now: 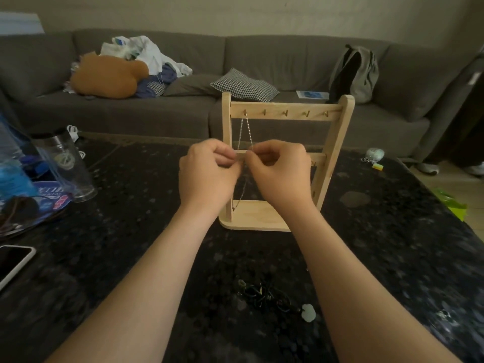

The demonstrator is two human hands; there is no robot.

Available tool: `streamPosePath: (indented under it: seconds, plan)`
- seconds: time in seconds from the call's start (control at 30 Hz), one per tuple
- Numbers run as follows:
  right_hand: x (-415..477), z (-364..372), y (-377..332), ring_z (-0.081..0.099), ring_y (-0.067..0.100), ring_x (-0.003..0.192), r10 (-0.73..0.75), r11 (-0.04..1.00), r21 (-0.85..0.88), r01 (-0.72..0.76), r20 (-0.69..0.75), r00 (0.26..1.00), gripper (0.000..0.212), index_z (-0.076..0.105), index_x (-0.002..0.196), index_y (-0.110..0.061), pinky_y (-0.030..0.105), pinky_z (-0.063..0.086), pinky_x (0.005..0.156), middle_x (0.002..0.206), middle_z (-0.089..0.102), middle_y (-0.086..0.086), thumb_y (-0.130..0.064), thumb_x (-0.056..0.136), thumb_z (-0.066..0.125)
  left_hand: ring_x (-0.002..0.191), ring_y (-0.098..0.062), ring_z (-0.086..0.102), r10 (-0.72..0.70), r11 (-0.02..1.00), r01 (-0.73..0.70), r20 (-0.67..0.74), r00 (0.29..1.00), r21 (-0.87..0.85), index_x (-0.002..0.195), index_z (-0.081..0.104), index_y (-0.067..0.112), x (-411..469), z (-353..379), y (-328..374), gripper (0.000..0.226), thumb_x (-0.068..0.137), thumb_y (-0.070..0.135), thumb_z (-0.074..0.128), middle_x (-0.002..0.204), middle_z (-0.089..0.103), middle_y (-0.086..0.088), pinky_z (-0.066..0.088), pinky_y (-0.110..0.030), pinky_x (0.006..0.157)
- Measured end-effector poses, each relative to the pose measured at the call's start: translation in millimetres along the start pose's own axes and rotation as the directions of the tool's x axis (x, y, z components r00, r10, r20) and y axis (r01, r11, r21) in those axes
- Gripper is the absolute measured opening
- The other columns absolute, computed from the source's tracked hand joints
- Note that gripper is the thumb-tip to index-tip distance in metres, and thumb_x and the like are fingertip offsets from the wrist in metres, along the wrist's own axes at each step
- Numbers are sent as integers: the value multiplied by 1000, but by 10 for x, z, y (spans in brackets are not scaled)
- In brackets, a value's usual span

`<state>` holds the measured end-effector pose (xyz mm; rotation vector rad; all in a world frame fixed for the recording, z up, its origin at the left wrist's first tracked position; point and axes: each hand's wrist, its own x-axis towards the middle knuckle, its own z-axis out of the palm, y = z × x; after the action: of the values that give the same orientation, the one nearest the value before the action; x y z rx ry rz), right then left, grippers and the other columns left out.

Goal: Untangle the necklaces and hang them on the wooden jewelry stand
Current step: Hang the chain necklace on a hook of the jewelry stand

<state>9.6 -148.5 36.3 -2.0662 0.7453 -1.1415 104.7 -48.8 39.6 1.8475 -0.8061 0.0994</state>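
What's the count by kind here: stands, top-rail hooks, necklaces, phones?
Wooden stand: 1
Top-rail hooks: 5
Necklaces: 2, a silver chain hung on a hook and a black cord lying loose
Phone: 1
Total: 9

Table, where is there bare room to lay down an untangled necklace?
Bare top lies right of the wooden stand, out to the table edge, and between the phone and the left forearm. Crowded: far left with tumbler and blue packets, front centre with the black necklace tangle. The left hand and right hand pinch the silver chain.
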Motion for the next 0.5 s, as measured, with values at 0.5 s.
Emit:
streamPosePath:
  seconds: [0.5]
  plan:
    - [-206, -141, -36, 67, -1, 80, 23, 995, -95, -18, 54, 998, 7, 80, 102, -25, 7, 44, 68, 88, 73, -15, -23, 97, 76, 88, -8, 75, -107, 986, 87, 138, 985, 142, 99, 77, 35, -143, -56, -162, 12, 94, 25, 82, 87, 76, 14, 63, -36, 85]
